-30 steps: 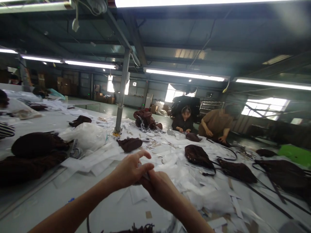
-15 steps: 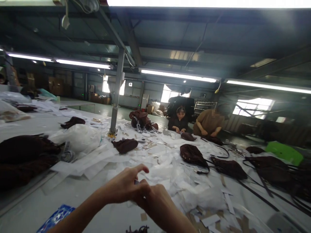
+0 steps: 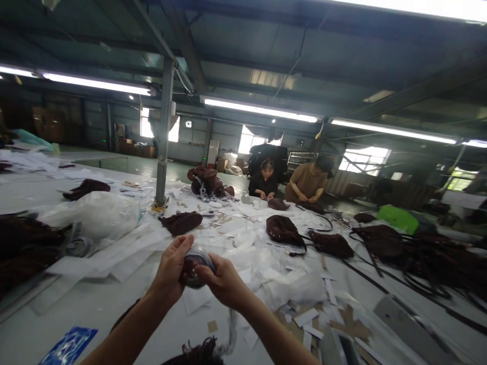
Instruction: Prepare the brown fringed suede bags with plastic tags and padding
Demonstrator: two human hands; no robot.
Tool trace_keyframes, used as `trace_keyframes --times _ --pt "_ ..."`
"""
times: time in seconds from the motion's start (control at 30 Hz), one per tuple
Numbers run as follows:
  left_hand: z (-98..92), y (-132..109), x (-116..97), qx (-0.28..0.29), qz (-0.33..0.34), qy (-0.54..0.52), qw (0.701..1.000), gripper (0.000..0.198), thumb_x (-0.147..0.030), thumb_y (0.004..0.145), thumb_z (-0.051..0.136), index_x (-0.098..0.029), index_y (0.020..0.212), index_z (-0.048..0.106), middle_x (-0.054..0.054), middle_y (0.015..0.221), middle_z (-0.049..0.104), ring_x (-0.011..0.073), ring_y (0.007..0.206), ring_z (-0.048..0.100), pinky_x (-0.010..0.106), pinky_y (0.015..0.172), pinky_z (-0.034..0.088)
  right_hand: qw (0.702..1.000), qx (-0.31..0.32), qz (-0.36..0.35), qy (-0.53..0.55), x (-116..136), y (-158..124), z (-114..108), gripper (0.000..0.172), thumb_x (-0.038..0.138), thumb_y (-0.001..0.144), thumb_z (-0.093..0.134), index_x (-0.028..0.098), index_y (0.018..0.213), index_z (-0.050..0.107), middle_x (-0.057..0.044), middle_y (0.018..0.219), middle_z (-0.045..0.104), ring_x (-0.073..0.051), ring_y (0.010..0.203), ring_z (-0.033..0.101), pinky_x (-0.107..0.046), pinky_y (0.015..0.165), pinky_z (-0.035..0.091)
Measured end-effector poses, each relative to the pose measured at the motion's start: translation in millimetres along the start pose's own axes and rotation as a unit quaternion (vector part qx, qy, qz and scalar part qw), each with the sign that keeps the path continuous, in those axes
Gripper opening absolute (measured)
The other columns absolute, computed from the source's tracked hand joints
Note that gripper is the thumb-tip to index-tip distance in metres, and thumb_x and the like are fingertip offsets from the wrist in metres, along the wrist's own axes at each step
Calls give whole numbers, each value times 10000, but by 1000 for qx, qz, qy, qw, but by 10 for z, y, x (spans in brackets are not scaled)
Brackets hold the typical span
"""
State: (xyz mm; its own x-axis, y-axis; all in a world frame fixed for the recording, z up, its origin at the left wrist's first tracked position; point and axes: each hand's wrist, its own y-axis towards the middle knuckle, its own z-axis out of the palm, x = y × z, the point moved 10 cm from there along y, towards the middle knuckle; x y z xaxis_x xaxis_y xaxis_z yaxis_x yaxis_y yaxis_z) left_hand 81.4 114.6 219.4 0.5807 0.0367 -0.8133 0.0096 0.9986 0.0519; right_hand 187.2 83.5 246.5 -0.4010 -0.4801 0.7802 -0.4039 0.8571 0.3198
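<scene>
My left hand (image 3: pixel 171 271) and my right hand (image 3: pixel 224 284) are raised together over the white table (image 3: pixel 95 309). Between them they grip a small round roll of clear tape (image 3: pixel 196 266). The left fingers curl round its left side and the right thumb and fingers pinch its lower right edge. A pale strip (image 3: pixel 231 329) hangs below the right wrist. A dark brown fringed piece (image 3: pixel 198 352) lies under my forearms at the bottom edge.
Brown bags (image 3: pixel 283 230) (image 3: pixel 180 222) and white paper scraps (image 3: pixel 251 248) litter the table. A white plastic bag (image 3: pixel 91 215) lies left, a steel post (image 3: pixel 163 132) behind it. Two people (image 3: pixel 304 183) work at the far side. A blue packet (image 3: pixel 68 345) sits bottom left.
The view has swung right and down. My hands, clasped closely before, have lifted and now show a tape roll held between them.
</scene>
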Motion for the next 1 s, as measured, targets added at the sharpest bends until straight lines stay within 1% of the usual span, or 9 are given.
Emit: trace_keyframes --times 0.1,0.23,0.3,0.37,0.53,0.63,0.77,0.9,1.0 --pt "40 -9 186 111 -41 123 985 410 -563 744 644 -206 914 532 -75 587 536 83 460 481 166 431 375 992 18 25 -123 -174 -97 72 234 396 868 517 174 817 571 4 700 577 -131 632 501 -221 562 351" --pt "105 -126 315 247 -32 351 903 326 -486 785 627 -179 895 628 -34 593 558 98 496 476 174 445 322 958 93 33 -268 -323 -204 279 267 419 796 611 169 885 634 -60 732 665 -200 660 579 -254 538 319" --pt "111 -136 291 239 -13 358 902 293 -467 786 631 -184 856 606 -64 499 475 83 429 395 173 402 240 968 79 30 -238 -319 -216 323 292 445 808 597 166 887 637 -60 728 672 -198 653 583 -251 529 317" --pt "68 -107 252 183 -6 280 942 309 -494 785 624 -200 840 546 -94 471 400 68 399 325 170 391 205 983 37 31 -175 -311 -217 319 297 463 828 570 171 856 620 -34 703 657 -171 623 564 -236 517 321" --pt "-202 -56 381 35 -36 88 995 397 -577 754 626 -220 814 465 -105 550 384 67 434 335 166 420 275 993 -22 32 -116 -396 -265 279 247 421 877 494 184 895 560 -12 715 645 -146 612 559 -218 533 346" --pt "-110 -74 395 145 -23 209 967 401 -571 790 584 -177 860 567 -49 619 503 109 542 449 201 507 357 974 -4 53 -222 -508 -329 225 183 368 877 497 192 875 545 -12 670 640 -156 586 563 -224 511 300" --pt "-103 -243 416 293 -37 376 878 367 -478 800 622 -147 646 584 -24 623 507 104 585 427 188 519 336 946 49 46 -317 -518 -393 249 143 344 837 569 205 866 559 -32 700 674 -196 661 623 -235 512 256" --pt "-338 -476 621 293 -220 285 886 363 -542 830 558 -190 912 594 -72 578 477 34 360 246 173 337 150 955 79 28 -285 -427 -343 360 123 310 827 579 202 885 573 -37 728 678 -198 691 625 -235 538 282" --pt "-393 -563 681 266 -270 173 909 372 -550 827 566 -206 969 577 -60 640 537 -10 302 194 158 299 85 974 72 36 -213 -452 -263 349 192 383 836 578 196 877 589 -14 705 639 -167 660 576 -234 556 308"
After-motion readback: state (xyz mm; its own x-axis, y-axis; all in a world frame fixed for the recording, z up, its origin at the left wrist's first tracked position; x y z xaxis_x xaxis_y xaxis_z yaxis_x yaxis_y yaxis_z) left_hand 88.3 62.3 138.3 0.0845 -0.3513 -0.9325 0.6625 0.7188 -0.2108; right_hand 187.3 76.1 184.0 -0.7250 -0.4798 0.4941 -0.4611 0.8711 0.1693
